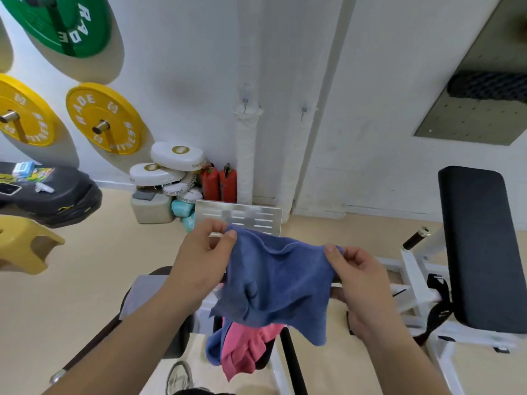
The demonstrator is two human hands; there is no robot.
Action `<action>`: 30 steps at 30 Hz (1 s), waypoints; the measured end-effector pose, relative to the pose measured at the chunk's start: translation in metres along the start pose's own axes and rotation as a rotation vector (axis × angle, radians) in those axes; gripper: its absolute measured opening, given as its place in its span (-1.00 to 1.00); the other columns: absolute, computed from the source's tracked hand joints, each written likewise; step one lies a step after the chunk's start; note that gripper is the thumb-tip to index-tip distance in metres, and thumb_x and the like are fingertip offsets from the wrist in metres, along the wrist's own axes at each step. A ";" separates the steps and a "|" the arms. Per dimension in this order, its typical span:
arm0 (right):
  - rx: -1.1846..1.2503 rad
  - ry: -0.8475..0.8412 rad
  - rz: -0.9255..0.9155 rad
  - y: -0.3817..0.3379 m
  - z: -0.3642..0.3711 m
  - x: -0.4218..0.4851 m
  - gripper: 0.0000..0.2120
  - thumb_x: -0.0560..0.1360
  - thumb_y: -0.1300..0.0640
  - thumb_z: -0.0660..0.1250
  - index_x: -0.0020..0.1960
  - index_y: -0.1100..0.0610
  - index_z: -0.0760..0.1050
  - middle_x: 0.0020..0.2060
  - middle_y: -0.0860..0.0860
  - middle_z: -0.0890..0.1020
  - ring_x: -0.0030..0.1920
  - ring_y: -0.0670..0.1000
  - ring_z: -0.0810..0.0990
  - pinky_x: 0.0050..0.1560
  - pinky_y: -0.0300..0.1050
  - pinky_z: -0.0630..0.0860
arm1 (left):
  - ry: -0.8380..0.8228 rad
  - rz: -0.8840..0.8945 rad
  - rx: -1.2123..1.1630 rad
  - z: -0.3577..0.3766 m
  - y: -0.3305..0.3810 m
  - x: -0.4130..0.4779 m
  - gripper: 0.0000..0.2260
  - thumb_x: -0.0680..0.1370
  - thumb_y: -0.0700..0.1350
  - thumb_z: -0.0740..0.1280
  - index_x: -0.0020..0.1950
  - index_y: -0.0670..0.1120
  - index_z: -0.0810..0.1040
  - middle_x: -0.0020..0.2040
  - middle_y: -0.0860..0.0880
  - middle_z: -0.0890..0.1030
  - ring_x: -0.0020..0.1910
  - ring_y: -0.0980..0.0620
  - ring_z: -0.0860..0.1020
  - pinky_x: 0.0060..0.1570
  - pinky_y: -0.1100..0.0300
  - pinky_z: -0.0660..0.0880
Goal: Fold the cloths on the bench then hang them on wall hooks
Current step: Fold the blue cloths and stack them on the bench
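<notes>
Blue cloth [273, 280] held up, L hand [199, 263] & R hand [359, 277] pinching corners.

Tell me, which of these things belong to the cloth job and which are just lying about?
Job: blue cloth, pinched by left hand and right hand; pink cloth below; wall hooks.
Lying about: yellow plates, green plate, extinguishers, phone, stool.

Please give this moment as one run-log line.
step: blue cloth held spread | left grip: pinches its top corner | right grip: pinches other top corner | pink cloth: crumpled below | wall hooks: bare
</notes>
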State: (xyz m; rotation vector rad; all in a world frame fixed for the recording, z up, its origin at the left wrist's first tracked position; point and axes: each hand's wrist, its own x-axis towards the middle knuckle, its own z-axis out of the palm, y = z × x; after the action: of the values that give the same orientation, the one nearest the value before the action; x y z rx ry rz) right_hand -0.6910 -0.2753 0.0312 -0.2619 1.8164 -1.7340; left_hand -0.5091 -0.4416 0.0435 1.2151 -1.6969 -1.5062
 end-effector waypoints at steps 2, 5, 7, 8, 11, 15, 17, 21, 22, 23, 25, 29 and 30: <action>-0.008 -0.039 -0.021 0.000 0.013 -0.015 -0.81 0.56 0.11 0.46 -0.01 0.25 0.58 -0.17 0.12 0.74 -0.21 0.05 0.71 -0.27 -0.04 0.64 | -0.030 0.038 0.034 0.007 -0.001 -0.006 -0.94 0.63 -0.05 0.35 -0.04 0.08 0.58 -0.18 -0.07 0.72 -0.16 -0.14 0.69 -0.15 -0.18 0.67; -0.022 -0.029 -0.041 0.002 0.020 -0.021 -0.85 0.56 0.13 0.46 -0.05 0.22 0.57 -0.21 0.10 0.74 -0.25 0.02 0.71 -0.24 -0.01 0.66 | -0.046 0.111 0.082 0.018 0.000 -0.014 -0.92 0.63 -0.06 0.35 -0.04 0.11 0.58 -0.20 0.03 0.71 -0.18 0.01 0.67 -0.11 0.01 0.67; -0.045 0.074 -0.056 0.006 0.010 -0.013 -0.84 0.56 0.13 0.47 -0.05 0.21 0.56 -0.22 0.09 0.72 -0.25 0.00 0.67 -0.20 0.02 0.65 | 0.019 0.168 0.111 0.017 0.003 -0.013 -0.92 0.64 -0.07 0.34 -0.02 0.11 0.56 -0.23 -0.01 0.69 -0.24 0.04 0.64 -0.24 0.23 0.57; -0.082 0.130 -0.061 0.009 0.002 -0.008 -0.84 0.55 0.13 0.47 -0.05 0.20 0.55 -0.22 0.09 0.70 -0.22 0.02 0.64 -0.15 0.05 0.63 | 0.035 0.196 0.124 0.014 0.004 -0.011 -0.91 0.64 -0.08 0.34 -0.01 0.11 0.55 -0.24 -0.03 0.69 -0.28 0.05 0.62 -0.30 0.29 0.49; -0.294 0.170 -0.043 0.016 -0.018 0.002 -0.88 0.54 0.15 0.45 -0.01 0.17 0.55 -0.10 0.05 0.68 -0.10 0.06 0.61 -0.09 -0.09 0.56 | -0.109 0.264 0.150 0.009 0.014 -0.011 -0.90 0.66 -0.08 0.32 0.01 0.12 0.55 -0.26 -0.04 0.69 -0.33 0.14 0.57 -0.32 0.37 0.45; -0.475 -0.108 -0.265 -0.008 -0.010 -0.011 -0.59 0.52 0.12 0.48 0.32 -0.12 0.51 0.23 -0.26 0.59 0.31 -0.24 0.52 0.33 -0.22 0.41 | -0.375 0.351 0.196 0.026 0.025 -0.023 -0.85 0.65 -0.12 0.34 0.02 0.14 0.62 -0.20 0.04 0.70 -0.20 0.17 0.63 -0.17 0.37 0.50; -0.505 -0.328 -0.350 -0.027 0.004 -0.019 -0.57 0.50 0.08 0.52 0.31 -0.19 0.53 0.16 -0.29 0.65 0.28 -0.30 0.54 0.34 -0.30 0.39 | -0.435 0.393 0.194 0.036 0.026 -0.025 -0.83 0.64 -0.16 0.34 0.04 0.12 0.65 -0.14 0.03 0.73 -0.11 0.08 0.67 -0.06 0.26 0.57; -0.437 -0.405 -0.284 -0.039 0.013 -0.012 -0.89 0.48 0.07 0.56 -0.01 -0.03 0.73 -0.09 0.00 0.77 0.04 -0.07 0.72 0.17 -0.02 0.63 | -0.437 0.420 0.186 0.038 0.027 -0.024 -0.81 0.63 -0.20 0.35 0.07 0.08 0.65 -0.16 0.00 0.74 -0.15 0.08 0.68 -0.13 0.21 0.58; -0.418 -0.419 -0.259 -0.039 0.012 -0.010 -0.96 0.47 0.07 0.56 -0.09 0.02 0.74 -0.14 0.07 0.76 -0.04 -0.02 0.72 0.09 0.01 0.62 | -0.445 0.404 0.176 0.036 0.026 -0.023 -0.84 0.63 -0.17 0.36 0.08 0.09 0.63 -0.21 0.01 0.72 -0.23 0.12 0.65 -0.22 0.28 0.54; -0.413 -0.422 -0.247 -0.037 0.012 -0.008 -0.94 0.48 0.07 0.56 -0.14 0.05 0.74 -0.17 0.14 0.75 -0.10 0.01 0.69 0.03 0.03 0.60 | -0.466 0.371 0.151 0.035 0.025 -0.022 -0.86 0.63 -0.15 0.37 0.09 0.09 0.60 -0.26 0.01 0.69 -0.30 0.15 0.60 -0.28 0.33 0.49; -0.400 -0.399 -0.246 -0.033 0.012 -0.006 -0.89 0.51 0.09 0.53 -0.17 0.08 0.73 -0.18 0.19 0.73 -0.15 0.01 0.65 -0.02 0.02 0.58 | -0.533 0.276 0.103 0.032 0.017 -0.018 -0.80 0.60 -0.17 0.41 0.15 0.08 0.53 -0.26 -0.02 0.67 -0.29 0.11 0.57 -0.27 0.27 0.48; -0.444 -0.258 -0.284 -0.027 0.013 0.002 -0.83 0.60 0.05 0.41 -0.15 0.04 0.66 -0.23 0.04 0.70 -0.16 -0.05 0.65 -0.05 -0.18 0.57 | -0.673 0.231 0.349 0.028 -0.011 -0.011 -0.78 0.46 -0.04 0.48 0.07 0.07 0.56 -0.12 -0.06 0.68 -0.14 -0.07 0.65 -0.12 -0.03 0.59; -0.482 -0.232 -0.304 -0.026 0.011 0.005 -0.81 0.62 0.05 0.38 -0.15 0.05 0.64 -0.28 0.01 0.67 -0.21 -0.10 0.60 -0.12 -0.26 0.53 | -0.691 0.241 0.465 0.026 -0.019 -0.010 -0.80 0.44 0.02 0.48 0.01 0.04 0.58 -0.13 -0.04 0.66 -0.14 -0.07 0.63 -0.11 -0.06 0.58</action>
State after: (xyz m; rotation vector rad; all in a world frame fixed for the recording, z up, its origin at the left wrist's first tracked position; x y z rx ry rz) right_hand -0.6954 -0.2905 0.0554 -0.9373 2.0702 -1.3510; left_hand -0.5226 -0.4202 0.0208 0.6648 -2.6534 -1.5210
